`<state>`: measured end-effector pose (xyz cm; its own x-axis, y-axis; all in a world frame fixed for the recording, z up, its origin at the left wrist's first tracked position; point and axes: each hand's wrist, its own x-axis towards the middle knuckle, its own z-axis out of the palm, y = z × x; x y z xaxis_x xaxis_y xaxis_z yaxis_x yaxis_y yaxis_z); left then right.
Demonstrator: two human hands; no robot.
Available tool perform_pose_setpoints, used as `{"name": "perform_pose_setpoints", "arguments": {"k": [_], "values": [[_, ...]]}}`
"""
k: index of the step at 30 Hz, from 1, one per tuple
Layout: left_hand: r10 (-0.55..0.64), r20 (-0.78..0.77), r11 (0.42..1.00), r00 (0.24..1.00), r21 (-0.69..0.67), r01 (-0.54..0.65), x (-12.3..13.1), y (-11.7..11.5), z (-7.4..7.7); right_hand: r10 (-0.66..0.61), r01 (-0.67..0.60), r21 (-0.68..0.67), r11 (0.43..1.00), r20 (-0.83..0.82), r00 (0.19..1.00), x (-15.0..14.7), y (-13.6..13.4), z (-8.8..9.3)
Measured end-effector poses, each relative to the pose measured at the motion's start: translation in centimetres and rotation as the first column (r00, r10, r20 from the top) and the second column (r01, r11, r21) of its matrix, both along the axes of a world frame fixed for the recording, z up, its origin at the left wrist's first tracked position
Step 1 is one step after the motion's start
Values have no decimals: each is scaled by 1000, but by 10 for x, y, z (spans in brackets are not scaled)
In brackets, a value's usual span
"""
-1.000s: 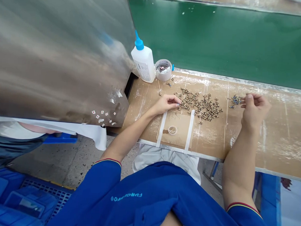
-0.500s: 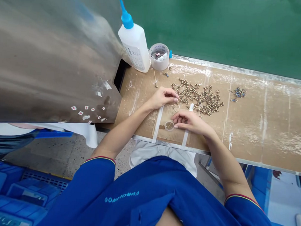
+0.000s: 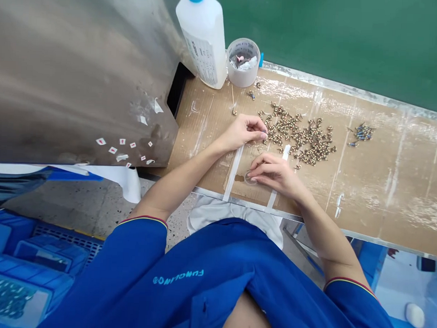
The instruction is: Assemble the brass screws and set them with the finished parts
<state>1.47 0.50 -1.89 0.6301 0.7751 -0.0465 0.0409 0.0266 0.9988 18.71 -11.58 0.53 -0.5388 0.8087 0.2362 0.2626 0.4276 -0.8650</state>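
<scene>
Left hand (image 3: 243, 132) pinched at a heap of small brass fittings (image 3: 298, 138), right hand (image 3: 274, 174) on a small clear round dish (image 3: 250, 179).

The left fingertips (image 3: 263, 134) meet at the heap's edge, too small to tell if they hold a piece. The right fingertips (image 3: 252, 174) curve at the dish's rim, grip unclear. Both hands rest over a cardboard-covered bench (image 3: 389, 198). Beyond the right hand, past the heap, lie blue-tipped pieces (image 3: 362, 133); ahead of the left hand stand a squeeze bottle (image 3: 203, 39) and a plastic cup (image 3: 243, 64).
</scene>
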Motion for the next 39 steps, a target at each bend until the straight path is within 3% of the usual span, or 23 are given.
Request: {"name": "perform_pose_setpoints", "arguments": {"k": [5,8,11,15,19,24,27,30,35,39], "values": [[-18,27,1000,999,11,18,2,1,-3,-130,87,262,961,154,979,-11,-4,-2],[-24,43,999,999,-38,26,2,1,-5,-180,105,306,946,228,957,-8,-4,0],[-28,51,998,998,-58,31,2,1,-7,-133,75,251,965,220,966,-4,-3,3],[-4,23,1000,1000,-29,5,2,0,-8,-46,37,76,996,126,991,-4,-1,2],[13,2,1000,1000,-6,-13,2,-1,-7,-100,103,-88,991,31,994,-6,0,2],[-19,-24,1000,1000,3,19,3,-6,1,-302,288,-295,911,-2,953,-2,-2,8],[-67,-42,997,997,37,69,5,-12,5,-424,386,-327,863,-51,904,4,-1,10],[-119,-57,991,991,56,122,7,-16,7,-569,537,-248,807,-80,818,14,2,12],[-129,-77,988,989,75,135,8,-19,5,-756,757,-34,653,-89,648,29,9,8],[-123,-109,985,986,108,135,8,-18,4,-763,765,13,644,-47,644,27,10,0]]}}
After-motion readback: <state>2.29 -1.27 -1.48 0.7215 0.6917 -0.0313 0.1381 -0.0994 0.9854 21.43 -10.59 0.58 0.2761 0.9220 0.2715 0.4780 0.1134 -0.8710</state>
